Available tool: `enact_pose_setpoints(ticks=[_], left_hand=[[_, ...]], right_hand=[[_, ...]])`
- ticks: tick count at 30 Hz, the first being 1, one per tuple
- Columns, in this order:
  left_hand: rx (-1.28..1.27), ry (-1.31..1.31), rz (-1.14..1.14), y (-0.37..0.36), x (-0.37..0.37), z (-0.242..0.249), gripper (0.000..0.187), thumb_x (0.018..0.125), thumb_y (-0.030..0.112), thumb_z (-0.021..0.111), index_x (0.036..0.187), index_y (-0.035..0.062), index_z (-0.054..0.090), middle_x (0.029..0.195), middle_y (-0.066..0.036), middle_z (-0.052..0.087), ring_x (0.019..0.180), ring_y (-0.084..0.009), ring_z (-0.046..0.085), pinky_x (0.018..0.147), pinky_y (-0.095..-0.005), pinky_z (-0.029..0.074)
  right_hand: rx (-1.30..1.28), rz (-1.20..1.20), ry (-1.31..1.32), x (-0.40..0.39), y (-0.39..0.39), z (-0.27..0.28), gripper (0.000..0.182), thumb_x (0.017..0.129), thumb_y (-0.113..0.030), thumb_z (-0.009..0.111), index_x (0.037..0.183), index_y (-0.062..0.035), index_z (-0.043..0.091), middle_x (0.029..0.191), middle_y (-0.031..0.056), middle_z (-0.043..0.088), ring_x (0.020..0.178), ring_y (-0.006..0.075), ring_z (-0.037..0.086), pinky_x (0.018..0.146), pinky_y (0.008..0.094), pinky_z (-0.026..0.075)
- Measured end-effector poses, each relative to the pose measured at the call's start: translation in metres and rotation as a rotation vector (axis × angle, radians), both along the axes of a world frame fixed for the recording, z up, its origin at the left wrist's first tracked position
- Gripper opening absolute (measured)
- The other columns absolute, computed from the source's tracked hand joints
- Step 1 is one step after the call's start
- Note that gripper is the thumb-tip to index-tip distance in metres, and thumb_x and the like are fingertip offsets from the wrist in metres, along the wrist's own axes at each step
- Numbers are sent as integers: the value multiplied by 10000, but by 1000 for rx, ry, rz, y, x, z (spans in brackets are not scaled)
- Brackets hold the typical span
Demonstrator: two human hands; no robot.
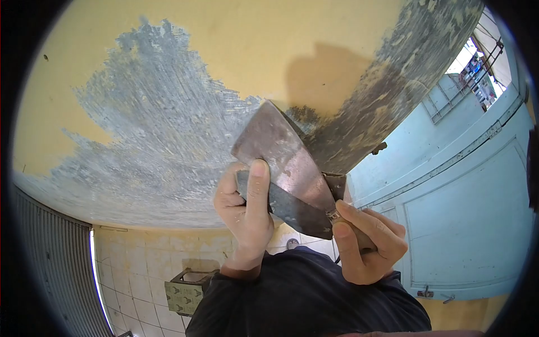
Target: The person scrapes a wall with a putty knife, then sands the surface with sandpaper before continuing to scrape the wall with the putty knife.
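And the right hand (370, 244) has the scraper (283, 154) closed between thumb and fingers at the neck, its broad blade fanning up and left from that grip! Across from it, the left hand (247, 208) pinches a dark flat blade (297, 213) alongside the scraper, with the grey-smeared yellow wall (151, 101) beyond both grips

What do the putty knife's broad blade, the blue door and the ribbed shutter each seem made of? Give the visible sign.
Blade: smudged metal, probably steel, judging by its thin edge and sheen.
Door: blue-painted, perhaps wood given its recessed panel, though paint hides what lies beneath.
Shutter: dull grey, likely sheet metal, from its narrow, regular ribs.
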State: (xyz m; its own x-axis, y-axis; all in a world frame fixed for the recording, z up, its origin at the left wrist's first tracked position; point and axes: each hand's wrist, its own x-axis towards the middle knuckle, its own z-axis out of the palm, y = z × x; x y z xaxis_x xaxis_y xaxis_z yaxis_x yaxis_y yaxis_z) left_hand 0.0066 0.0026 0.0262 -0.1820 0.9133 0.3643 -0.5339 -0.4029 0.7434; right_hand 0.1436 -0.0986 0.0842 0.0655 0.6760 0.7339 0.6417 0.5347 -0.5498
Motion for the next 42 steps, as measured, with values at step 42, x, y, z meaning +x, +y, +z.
enact_pose_setpoints(ticks=[42], left_hand=[[-36, 68, 175, -1, 8, 9, 253, 1031, 133, 560, 792, 53, 568, 733, 48, 536, 641, -7, 416, 570, -195, 304]], right_hand=[[-63, 41, 54, -1, 12, 4, 282, 836, 28, 724, 1105, 110, 702, 716, 182, 707, 589, 159, 691, 498, 235, 480]])
